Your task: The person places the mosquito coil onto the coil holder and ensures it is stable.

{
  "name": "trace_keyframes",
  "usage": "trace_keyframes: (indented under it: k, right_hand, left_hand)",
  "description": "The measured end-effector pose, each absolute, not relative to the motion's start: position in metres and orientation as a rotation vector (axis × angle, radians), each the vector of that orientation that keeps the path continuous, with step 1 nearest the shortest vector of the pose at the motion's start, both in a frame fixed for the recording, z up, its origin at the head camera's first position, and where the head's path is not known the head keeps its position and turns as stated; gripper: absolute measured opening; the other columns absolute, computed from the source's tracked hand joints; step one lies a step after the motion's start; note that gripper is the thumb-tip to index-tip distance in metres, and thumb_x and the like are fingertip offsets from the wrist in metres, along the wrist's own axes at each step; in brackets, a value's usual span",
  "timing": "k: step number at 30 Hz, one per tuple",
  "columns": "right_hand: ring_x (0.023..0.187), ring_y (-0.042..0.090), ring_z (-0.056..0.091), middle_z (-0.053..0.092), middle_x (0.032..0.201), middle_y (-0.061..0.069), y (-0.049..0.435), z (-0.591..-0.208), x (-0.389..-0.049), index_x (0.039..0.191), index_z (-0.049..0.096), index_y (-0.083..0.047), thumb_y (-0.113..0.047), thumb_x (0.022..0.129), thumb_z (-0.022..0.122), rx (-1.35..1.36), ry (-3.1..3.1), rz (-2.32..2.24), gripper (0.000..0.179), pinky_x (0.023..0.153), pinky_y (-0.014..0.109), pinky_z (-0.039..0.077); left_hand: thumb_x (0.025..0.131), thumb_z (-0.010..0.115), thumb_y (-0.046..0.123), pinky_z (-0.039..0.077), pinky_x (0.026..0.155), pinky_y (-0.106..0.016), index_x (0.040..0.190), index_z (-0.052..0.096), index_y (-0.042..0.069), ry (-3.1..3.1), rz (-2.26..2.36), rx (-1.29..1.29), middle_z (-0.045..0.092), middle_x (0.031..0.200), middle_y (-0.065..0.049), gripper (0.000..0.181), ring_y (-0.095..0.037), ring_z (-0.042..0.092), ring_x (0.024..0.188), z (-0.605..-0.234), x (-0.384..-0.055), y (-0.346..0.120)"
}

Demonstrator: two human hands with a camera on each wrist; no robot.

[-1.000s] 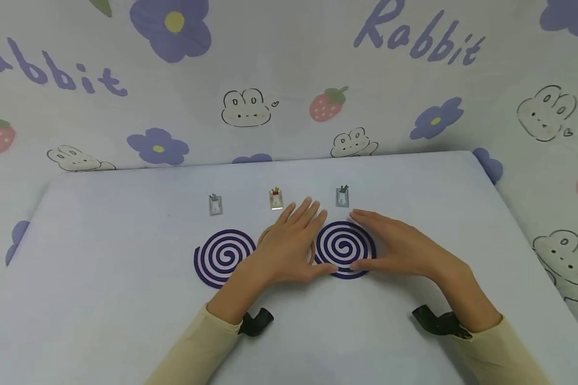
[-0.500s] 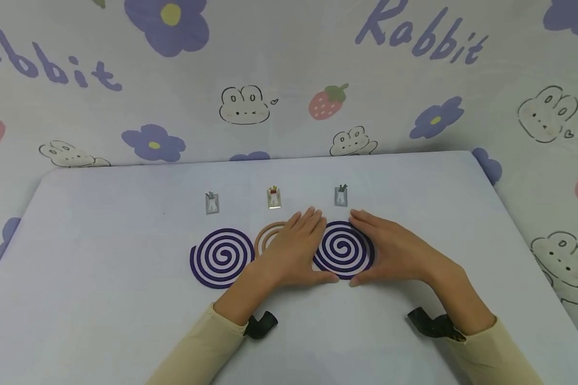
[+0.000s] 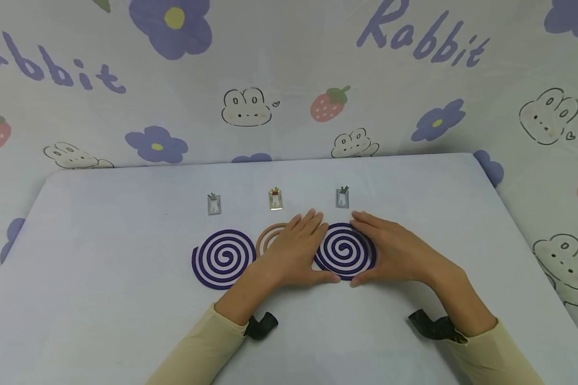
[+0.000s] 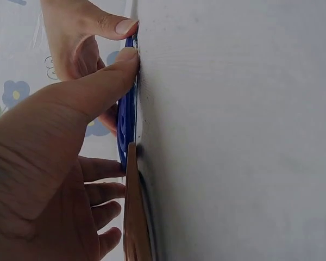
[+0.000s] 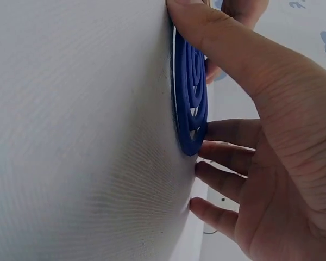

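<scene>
Head view: found dark-blue spiral on white table, right of centre; noted left hand and right hand spread around its rim. Left wrist view: noted tan spiral at lower centre, beside fingers. Right wrist view: found same dark-blue spiral at upper centre, touching fingers.

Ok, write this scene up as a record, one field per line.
Left hand: over the brown coil, thumb at the right purple coil
Right hand: around the right purple coil's right side
Left of brown coil: left purple coil
Beyond coils: left silver frame, gold frame, right silver frame
Surface: white table
</scene>
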State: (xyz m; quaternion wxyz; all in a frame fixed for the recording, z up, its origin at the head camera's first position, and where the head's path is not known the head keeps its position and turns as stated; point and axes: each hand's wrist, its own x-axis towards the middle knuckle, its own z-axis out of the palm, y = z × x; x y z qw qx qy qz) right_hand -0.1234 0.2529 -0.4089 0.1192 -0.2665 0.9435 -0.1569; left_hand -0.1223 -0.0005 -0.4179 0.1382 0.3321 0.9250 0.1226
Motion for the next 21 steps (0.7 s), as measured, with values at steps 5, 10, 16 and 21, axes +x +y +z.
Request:
trace_keyframes:
  k: [5,10,16,21]
  right_hand:
    - [0.150,0.043,0.048,0.047,0.164,0.020,0.255,-0.408,-0.124,0.157,0.046,0.001,-0.058,0.068,0.096,-0.788,2.761,-0.485,0.118,0.120,0.061,0.043]
    - [0.145,0.041,0.054,0.052,0.160,0.020,0.255,-0.408,-0.125,0.158,0.043,0.000,-0.057,0.069,0.096,-0.769,2.756,-0.536,0.119,0.118,0.060,0.046]
    - [0.137,0.036,0.060,0.058,0.152,0.018,0.256,-0.403,-0.126,0.158,0.041,-0.002,-0.057,0.070,0.096,-0.745,2.754,-0.588,0.118,0.113,0.058,0.051]
    - [0.129,0.031,0.063,0.060,0.142,0.014,0.254,-0.396,-0.129,0.161,0.039,-0.004,-0.050,0.071,0.097,-0.710,2.750,-0.620,0.116,0.109,0.055,0.055]
  left_hand:
    - [0.092,0.068,0.069,0.010,0.137,-0.046,0.166,0.032,0.006,2.671,0.410,0.933,0.024,0.177,-0.014,0.103,-0.030,0.014,0.168,-0.420,-0.124,-0.001]
    - [0.091,0.071,0.069,0.009,0.138,-0.046,0.166,0.029,0.005,2.678,0.440,0.927,0.026,0.176,-0.015,0.107,-0.031,0.014,0.168,-0.420,-0.125,-0.002]
    - [0.089,0.075,0.065,0.017,0.137,-0.044,0.166,0.030,0.005,2.654,0.584,0.911,0.040,0.169,-0.013,0.107,-0.030,0.027,0.164,-0.415,-0.128,-0.003]
    - [0.090,0.078,0.060,0.037,0.127,-0.044,0.163,0.036,0.008,2.663,0.698,0.871,0.056,0.154,-0.009,0.099,-0.027,0.048,0.147,-0.408,-0.135,-0.004]
